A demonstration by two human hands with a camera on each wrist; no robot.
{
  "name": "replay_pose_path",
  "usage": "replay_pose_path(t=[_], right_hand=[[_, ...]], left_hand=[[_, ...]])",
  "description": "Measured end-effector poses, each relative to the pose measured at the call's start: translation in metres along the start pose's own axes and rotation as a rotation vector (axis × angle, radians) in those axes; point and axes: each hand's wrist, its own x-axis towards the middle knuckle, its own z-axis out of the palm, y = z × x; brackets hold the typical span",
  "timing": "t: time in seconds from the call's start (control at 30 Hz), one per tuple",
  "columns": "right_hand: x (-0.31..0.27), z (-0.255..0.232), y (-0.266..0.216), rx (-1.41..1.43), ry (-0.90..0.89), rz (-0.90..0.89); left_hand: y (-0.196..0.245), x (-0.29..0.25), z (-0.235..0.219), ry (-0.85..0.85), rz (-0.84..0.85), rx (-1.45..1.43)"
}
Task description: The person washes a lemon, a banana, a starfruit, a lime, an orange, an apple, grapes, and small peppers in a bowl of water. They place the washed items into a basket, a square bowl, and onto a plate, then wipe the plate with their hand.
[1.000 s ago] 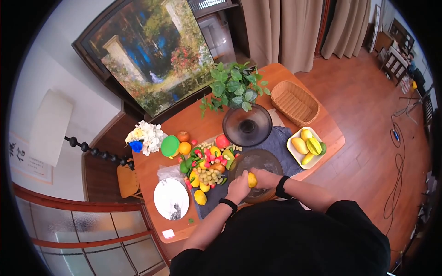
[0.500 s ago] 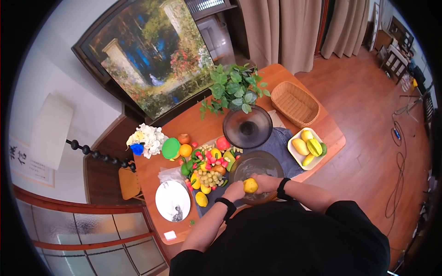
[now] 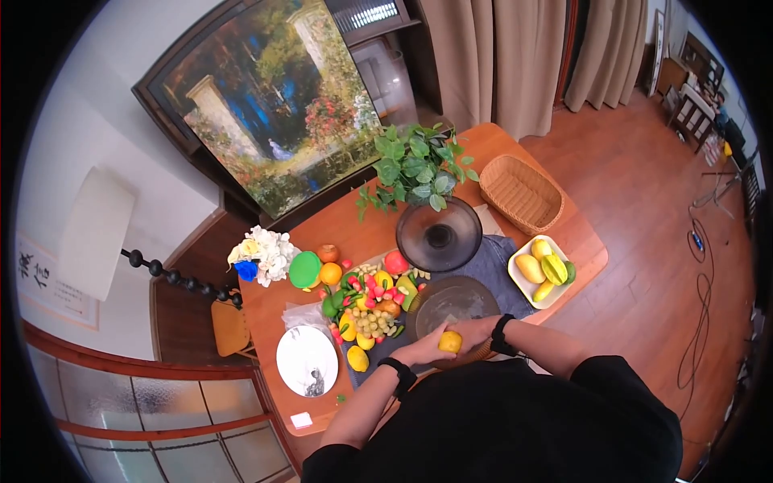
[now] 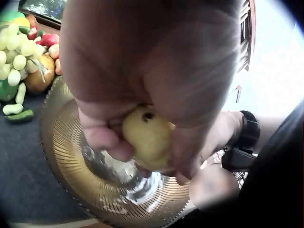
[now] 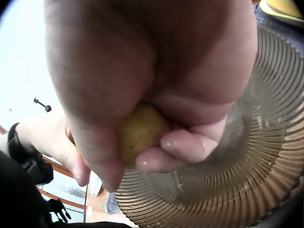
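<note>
The yellow fruit [image 3: 450,342] could squirt out between the left hand [image 3: 420,349] and right hand [image 3: 478,329]: the right fingertips [image 5: 185,144] glisten, and a wet grip on a smooth skin slips easily. Both hands have their fingers curled round it, closed to its width, over the near side of the bowl [image 3: 455,299]. A drop would likely splash what looks like water; one off the rim could land on the tabletop [image 3: 580,241]. A low wrist might also nudge the bowl.

The fruit is rounded and dull-skinned, with one dark pit and tiny specks. The bowl is amber-tinted glass, finely ribbed, its edge scalloped. Beside it, on dark, creased cloth [image 3: 494,262], lie round, pale grapes [image 3: 374,324].
</note>
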Motion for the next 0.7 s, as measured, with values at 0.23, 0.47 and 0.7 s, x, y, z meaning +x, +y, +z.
replay_pose_path(t=[0.23,0.47,0.7], right_hand=[[-0.011,-0.002,0.001,0.128,-0.017,-0.038],[-0.011,-0.023,-0.048,0.288,-0.035,0.131],[-0.001,0.003,-0.029,0.028,0.304,-0.016]], left_hand=[[0.009,-0.023,-0.021,-0.274,-0.285,-0.997],[0.029,-0.022,-0.030,-0.050,-0.210,-1.327],[0.029,-0.005,-0.018,0.189,-0.463,-1.113]])
